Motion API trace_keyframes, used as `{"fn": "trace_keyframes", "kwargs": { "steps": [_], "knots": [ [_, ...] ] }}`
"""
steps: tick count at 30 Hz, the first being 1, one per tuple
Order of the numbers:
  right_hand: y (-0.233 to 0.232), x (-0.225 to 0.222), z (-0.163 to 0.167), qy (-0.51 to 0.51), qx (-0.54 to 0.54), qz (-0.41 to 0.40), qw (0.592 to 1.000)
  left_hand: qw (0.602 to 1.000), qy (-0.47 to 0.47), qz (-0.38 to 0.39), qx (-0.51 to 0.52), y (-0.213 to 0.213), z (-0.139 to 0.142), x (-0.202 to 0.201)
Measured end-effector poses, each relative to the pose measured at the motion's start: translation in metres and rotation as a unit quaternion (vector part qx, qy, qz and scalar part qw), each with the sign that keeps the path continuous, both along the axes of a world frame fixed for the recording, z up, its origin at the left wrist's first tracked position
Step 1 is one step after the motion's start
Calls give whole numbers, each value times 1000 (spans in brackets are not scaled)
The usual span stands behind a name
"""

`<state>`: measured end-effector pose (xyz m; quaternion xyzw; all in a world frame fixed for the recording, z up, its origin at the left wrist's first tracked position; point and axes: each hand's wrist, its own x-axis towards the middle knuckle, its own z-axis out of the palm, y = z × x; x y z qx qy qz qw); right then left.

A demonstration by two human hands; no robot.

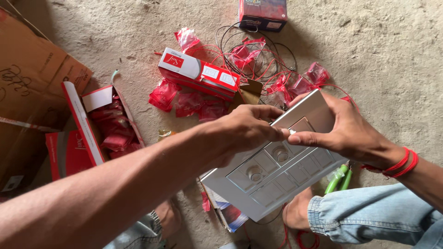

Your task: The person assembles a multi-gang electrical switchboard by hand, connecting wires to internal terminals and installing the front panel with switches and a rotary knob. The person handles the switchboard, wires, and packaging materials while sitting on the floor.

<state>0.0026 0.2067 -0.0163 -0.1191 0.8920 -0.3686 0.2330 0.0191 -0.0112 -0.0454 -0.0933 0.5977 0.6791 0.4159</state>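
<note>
the switch plate (pixel 277 173) is a silver-grey rectangular panel with two round knobs and several square blanks. it is held tilted above the concrete floor (pixel 387 50), just right of the middle of the view.

the right hand (pixel 341 129) enters from 4 o'clock and is clamped on the upper end of the plate, thumb on the face, fingers behind the far edge. a red thread band (pixel 400 165) sits on its wrist.

the left hand (pixel 244 129) enters from 8 o'clock. its fingers are pinched together at the top face of the plate, touching the tip of the right thumb. whether a small part sits in the pinch cannot be told.

surroundings on the floor:
- at 11 o'clock of the plate, a long red and white box (pixel 198 74) lies flat.
- around that box, small red packets (pixel 164 94) are scattered.
- at 12 o'clock, a tangle of red and black wires (pixel 258 57) lies near a dark carton (pixel 263 14).
- at 9 o'clock, an open red box (pixel 108 124) holds more red packets, beside brown cardboard (pixel 32 74).
- at 5 o'clock, just beside the plate's lower edge, a green-handled tool (pixel 339 180) rests near a denim-covered knee (pixel 369 216).
</note>
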Motion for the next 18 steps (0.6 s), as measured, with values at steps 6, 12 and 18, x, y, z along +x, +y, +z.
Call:
{"fn": "trace_keyframes", "kwargs": {
  "steps": [6, 12, 18],
  "knots": [
    [4, -5, 4, -30, -11, 11, 999, 991, 88, -99, -17, -12, -6, -11],
    [9, -6, 3, -18, -21, 77, 997, 981, 121, -151, -34, -12, -4, -10],
    [5, -7, 8, -21, -1, 36, 999, 982, 111, -152, -7, -16, 2, -11]
  ]
}}
